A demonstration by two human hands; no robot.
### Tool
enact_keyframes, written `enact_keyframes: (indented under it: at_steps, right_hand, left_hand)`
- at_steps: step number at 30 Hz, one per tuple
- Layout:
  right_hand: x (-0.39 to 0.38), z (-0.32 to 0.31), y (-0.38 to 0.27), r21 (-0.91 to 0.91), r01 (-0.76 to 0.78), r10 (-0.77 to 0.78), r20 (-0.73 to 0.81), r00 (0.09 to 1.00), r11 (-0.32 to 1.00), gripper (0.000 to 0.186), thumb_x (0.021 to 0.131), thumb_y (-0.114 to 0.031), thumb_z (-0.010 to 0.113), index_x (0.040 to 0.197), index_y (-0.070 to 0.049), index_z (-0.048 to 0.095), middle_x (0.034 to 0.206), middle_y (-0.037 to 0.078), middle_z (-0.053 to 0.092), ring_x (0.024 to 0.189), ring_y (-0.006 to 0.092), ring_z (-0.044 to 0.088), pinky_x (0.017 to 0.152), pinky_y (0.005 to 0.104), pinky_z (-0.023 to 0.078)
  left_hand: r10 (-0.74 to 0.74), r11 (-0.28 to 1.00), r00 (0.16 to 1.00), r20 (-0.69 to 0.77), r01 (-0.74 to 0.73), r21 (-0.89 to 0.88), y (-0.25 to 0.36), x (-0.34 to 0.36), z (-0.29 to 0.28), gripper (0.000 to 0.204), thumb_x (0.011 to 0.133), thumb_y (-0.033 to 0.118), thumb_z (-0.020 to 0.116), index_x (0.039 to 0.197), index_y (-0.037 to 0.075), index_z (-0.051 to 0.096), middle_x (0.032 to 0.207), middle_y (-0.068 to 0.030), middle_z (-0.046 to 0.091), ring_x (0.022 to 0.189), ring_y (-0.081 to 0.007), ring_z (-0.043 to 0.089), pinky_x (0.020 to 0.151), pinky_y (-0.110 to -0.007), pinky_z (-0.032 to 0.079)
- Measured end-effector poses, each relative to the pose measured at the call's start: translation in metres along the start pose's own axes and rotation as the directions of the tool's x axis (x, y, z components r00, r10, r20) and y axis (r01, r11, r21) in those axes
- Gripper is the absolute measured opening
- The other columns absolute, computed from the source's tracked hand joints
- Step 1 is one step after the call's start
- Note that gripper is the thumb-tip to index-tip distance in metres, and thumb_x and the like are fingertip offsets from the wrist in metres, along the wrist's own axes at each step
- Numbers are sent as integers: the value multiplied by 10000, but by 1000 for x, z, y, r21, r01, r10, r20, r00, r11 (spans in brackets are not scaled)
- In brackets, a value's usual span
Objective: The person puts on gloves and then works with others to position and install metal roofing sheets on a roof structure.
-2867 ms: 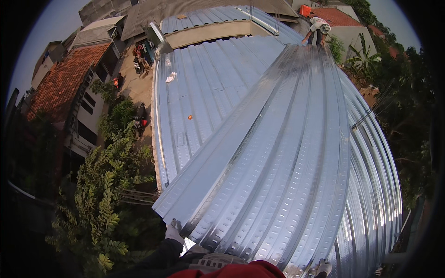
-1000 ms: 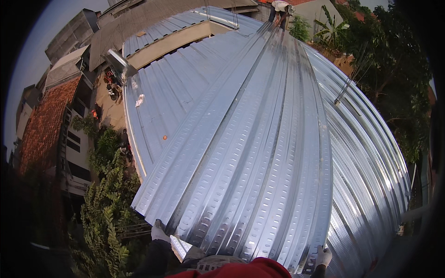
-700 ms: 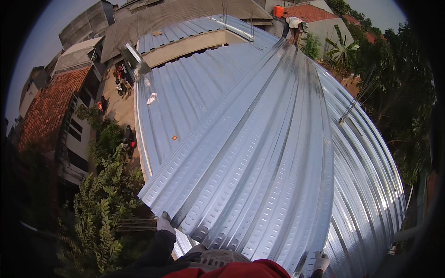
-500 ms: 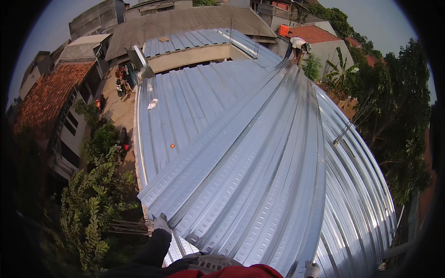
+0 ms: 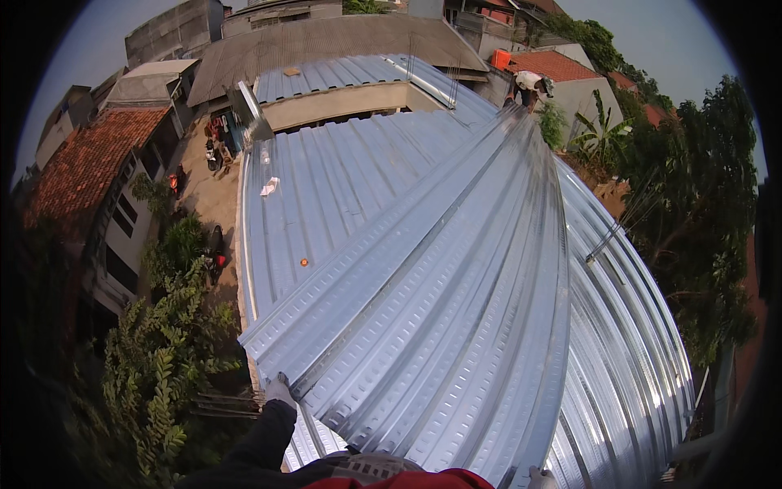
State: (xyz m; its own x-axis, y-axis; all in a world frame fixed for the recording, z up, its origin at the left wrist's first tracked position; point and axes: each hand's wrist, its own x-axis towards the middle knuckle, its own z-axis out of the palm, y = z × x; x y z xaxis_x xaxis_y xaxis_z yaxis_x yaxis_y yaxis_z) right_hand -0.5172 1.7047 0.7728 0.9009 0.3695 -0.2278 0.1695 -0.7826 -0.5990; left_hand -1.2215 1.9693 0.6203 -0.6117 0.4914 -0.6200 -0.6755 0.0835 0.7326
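Observation:
A wide corrugated metal decking sheet (image 5: pixel 423 326) stretches away from me over other metal sheets. My left hand (image 5: pixel 279 389), in a pale glove, is closed on its near left edge, close to the corner. At the near right edge my right hand (image 5: pixel 542 477), also gloved, grips the same sheet; the picture's lower rim cuts part of it off. A co-worker (image 5: pixel 531 86) bends over the sheet's far end, arms reaching down to it. The sheet's underside is hidden.
Laid metal decking (image 5: pixel 350 171) lies under and left of the sheet, bearing a small orange object (image 5: pixel 305 262). A concrete-edged opening (image 5: pixel 350 106) is beyond. Steel bars (image 5: pixel 607 240) stick up at right. Left, the roof edge (image 5: pixel 241 220) drops to a lane (image 5: pixel 210 191).
The sheet's near left corner has shifted slightly left and away from me over the laid decking. Both my hands keep their hold. The co-worker at the far end has moved a little.

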Motion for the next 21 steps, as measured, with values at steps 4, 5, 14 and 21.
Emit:
enact_keyframes:
  at_steps: [4,5,14,21]
  right_hand:
    - [-5,1,3,10,-24,24,-11,1000,1000,326,743,-202,837,784,75,670,714,118,672,638,184,604,605,369,480]
    - [-6,3,2,18,-27,27,-2,1000,999,325,743,-201,837,784,75,670,716,118,673,638,184,605,605,369,480]
    - [-7,11,-7,100,-44,45,-5,999,994,310,740,-185,839,781,71,670,729,121,678,642,190,613,604,363,481]
    - [19,28,-58,107,-51,54,-32,998,993,340,700,-217,833,760,73,666,697,139,680,646,204,635,607,381,494]
  left_hand:
    - [-5,985,993,115,-15,169,7,-11,17,24,1012,119,596,997,108,580,865,27,539,747,-125,508,669,-323,445]
    - [62,953,987,145,-102,286,11,-5,16,37,1009,119,598,979,112,578,864,26,539,748,-124,511,670,-324,450]
    - [-56,983,994,94,38,181,30,18,76,132,1030,228,538,933,156,591,829,4,517,692,-172,532,560,-393,455]
    - [-10,774,976,215,-129,620,28,111,132,313,1004,170,448,1187,51,672,1116,-109,692,930,-290,694,844,-433,556]
